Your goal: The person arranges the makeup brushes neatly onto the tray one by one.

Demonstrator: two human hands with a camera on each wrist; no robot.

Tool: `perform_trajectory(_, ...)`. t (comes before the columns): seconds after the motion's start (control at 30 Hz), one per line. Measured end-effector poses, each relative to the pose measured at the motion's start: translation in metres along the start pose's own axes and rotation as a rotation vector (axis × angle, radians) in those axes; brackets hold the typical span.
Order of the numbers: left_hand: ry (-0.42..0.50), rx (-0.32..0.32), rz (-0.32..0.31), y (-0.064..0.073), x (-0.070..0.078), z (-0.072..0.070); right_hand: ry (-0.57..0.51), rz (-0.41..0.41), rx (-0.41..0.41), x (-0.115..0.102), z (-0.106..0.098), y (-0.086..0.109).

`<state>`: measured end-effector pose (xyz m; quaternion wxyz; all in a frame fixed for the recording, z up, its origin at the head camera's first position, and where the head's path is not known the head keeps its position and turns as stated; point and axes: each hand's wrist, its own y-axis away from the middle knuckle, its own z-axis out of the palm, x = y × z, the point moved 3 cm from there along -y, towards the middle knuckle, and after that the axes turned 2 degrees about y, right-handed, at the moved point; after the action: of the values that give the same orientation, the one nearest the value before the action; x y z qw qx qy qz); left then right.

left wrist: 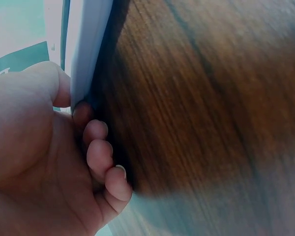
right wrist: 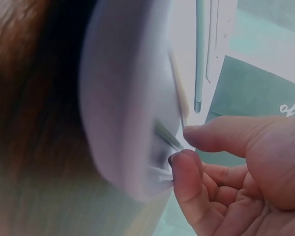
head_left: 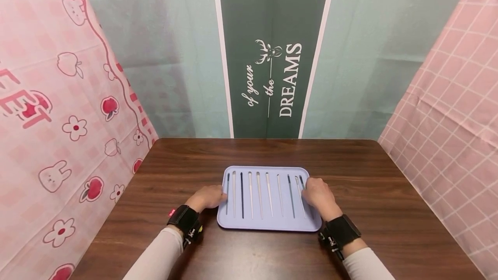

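Observation:
A lilac tray (head_left: 268, 224) lies on the wooden table, carrying a row of slim makeup brushes (head_left: 260, 193) with pale or dark handles. At its left edge, my left hand (head_left: 210, 196) grips the rim. The left wrist view shows that thumb over the rim (left wrist: 83, 49) and the fingers curled beneath it. My right hand (head_left: 320, 194) is over the tray's right edge. Its thumb and forefinger pinch the rightmost dark makeup brush (head_left: 301, 180), whose lower part the hand hides. In the right wrist view, a green brush (right wrist: 168, 135) runs to those fingertips, with a pale brush (right wrist: 179, 91) beside the thumb.
The brown table (head_left: 175, 159) extends around the tray. Behind it hangs a green cloth (head_left: 186, 55) with white lettering. Pink patterned cloths flank both sides, the left one (head_left: 78, 150) with fruit and rabbits, the right one (head_left: 447, 141) with a grid.

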<state>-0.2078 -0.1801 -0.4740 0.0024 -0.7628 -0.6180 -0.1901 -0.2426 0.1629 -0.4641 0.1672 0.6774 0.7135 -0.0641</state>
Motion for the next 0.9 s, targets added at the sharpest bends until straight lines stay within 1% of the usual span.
perform_trajectory(0.17,-0.001,-0.013,-0.005,0.001,-0.001,0.003,-0.010,-0.013,0.018,0.003,0.000,0.001)
perform_trajectory(0.27,-0.012,-0.011,-0.002,-0.002,-0.001,0.001,-0.032,-0.021,0.027,0.003,-0.003,0.001)
perform_trajectory(0.37,-0.008,-0.005,0.006,-0.004,0.000,-0.001,-0.042,-0.016,0.048,0.003,-0.008,0.002)
perform_trajectory(0.47,-0.002,-0.013,0.002,-0.004,0.000,-0.001,-0.060,-0.005,0.048,0.004,-0.010,0.005)
perform_trajectory(0.57,-0.003,-0.025,-0.003,-0.002,0.000,0.001,-0.086,0.006,0.045,0.010,-0.013,0.010)
perform_trajectory(0.63,-0.005,-0.021,0.001,-0.002,0.000,0.000,-0.105,0.010,0.051,0.015,-0.017,0.013)
perform_trajectory(0.8,-0.004,0.002,0.023,-0.001,0.002,-0.003,-0.124,0.008,0.111,0.031,-0.031,0.021)
perform_trajectory(0.9,-0.005,0.002,0.025,-0.002,0.001,-0.004,-0.124,0.001,0.149,0.039,-0.038,0.025)
